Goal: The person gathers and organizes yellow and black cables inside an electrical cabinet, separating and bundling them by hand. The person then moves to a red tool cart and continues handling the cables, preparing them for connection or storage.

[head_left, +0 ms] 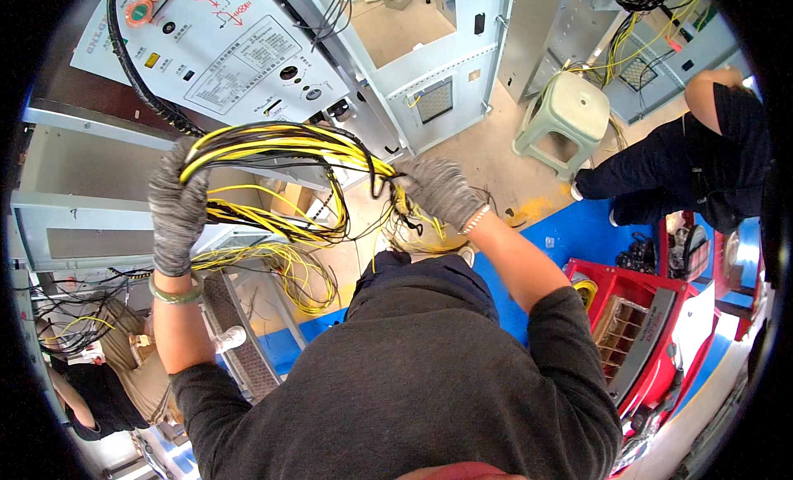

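A thick bundle of yellow and black cables (285, 146) stretches between my two gloved hands in front of an open metal cabinet. My left hand (178, 203), in a grey knit glove, is wrapped round the bundle's left end. At its right end my right hand (438, 191), gloved alike, closes round the cables; some of its fingers are hidden. Below the bundle, more yellow and black cable loops (293, 269) hang down, and loose ends dangle under my right hand. A black corrugated conduit (136, 75) runs down across the cabinet's white control panel (223, 54) toward my left hand.
A pale green plastic stool (570, 112) stands at the back right near a person (694, 166) in dark clothes. A red tool cart (636, 339) is at my right. Another person (99, 389) is at the lower left, beside a metal step (235, 331). Blue matting (549, 232) covers part of the floor.
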Demonstrator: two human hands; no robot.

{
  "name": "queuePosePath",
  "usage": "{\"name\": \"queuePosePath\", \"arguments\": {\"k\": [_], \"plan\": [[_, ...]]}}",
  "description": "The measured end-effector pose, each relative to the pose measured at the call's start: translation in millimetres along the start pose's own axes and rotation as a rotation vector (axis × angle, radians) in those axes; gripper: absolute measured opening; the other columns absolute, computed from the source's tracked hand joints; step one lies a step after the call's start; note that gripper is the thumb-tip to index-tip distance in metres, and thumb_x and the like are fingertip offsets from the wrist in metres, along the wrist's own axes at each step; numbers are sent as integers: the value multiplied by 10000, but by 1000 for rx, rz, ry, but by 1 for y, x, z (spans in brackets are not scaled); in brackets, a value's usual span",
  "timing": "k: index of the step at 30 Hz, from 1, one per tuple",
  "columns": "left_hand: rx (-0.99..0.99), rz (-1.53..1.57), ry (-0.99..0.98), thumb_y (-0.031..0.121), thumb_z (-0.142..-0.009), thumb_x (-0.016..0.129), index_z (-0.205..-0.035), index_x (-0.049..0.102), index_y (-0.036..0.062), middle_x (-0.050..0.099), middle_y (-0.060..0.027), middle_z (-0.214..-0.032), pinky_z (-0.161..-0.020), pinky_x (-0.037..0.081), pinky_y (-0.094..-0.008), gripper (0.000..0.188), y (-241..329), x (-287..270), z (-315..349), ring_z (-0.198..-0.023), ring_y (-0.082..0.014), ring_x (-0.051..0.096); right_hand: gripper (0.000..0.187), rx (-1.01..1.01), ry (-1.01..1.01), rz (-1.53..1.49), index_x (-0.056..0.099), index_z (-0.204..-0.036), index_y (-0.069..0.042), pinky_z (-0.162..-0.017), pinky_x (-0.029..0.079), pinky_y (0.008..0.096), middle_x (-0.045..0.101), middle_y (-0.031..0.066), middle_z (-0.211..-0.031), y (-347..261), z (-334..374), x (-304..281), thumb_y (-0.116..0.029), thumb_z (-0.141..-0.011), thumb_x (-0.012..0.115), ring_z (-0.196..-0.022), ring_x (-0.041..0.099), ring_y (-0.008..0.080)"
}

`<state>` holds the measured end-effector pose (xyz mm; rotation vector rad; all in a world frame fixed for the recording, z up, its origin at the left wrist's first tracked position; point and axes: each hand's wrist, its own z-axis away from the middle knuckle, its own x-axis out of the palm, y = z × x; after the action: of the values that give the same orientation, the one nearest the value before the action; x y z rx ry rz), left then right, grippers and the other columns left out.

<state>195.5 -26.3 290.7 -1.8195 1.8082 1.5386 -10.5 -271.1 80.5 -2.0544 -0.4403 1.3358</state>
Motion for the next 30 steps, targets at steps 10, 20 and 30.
{"name": "queuePosePath", "arguments": {"k": [10, 20, 30], "plan": [[-33, -841, -692, 311, -806, 591, -1078, 591, 120, 637, -154, -826, -672, 479, -434, 333, -29, 97, 7, -772, -324, 613, 236, 119, 486, -1143, 581, -936, -15, -739, 492, 318, 599, 97, -899, -61, 27, -177, -216, -813, 597, -802, 599, 207], [-316, -788, -574, 302, -806, 604, -1130, 571, 91, 618, -167, -1023, -808, 463, -425, 388, -140, 87, 11, -953, -345, 577, 344, 332, 1445, -868, 521, -1084, -11, -685, 464, 346, 545, 99, -872, 61, 329, -378, -176, -783, 538, -758, 516, 218], [-217, -528, -463, 226, -798, 631, -1099, 575, 32, 611, -191, -1012, -783, 474, -389, 362, -120, 92, -17, -921, -345, 587, 462, 738, 1240, -768, 484, -1162, -40, -532, 406, 247, 511, 33, -825, 109, 371, -369, -65, -703, 526, -564, 423, 126]]}}
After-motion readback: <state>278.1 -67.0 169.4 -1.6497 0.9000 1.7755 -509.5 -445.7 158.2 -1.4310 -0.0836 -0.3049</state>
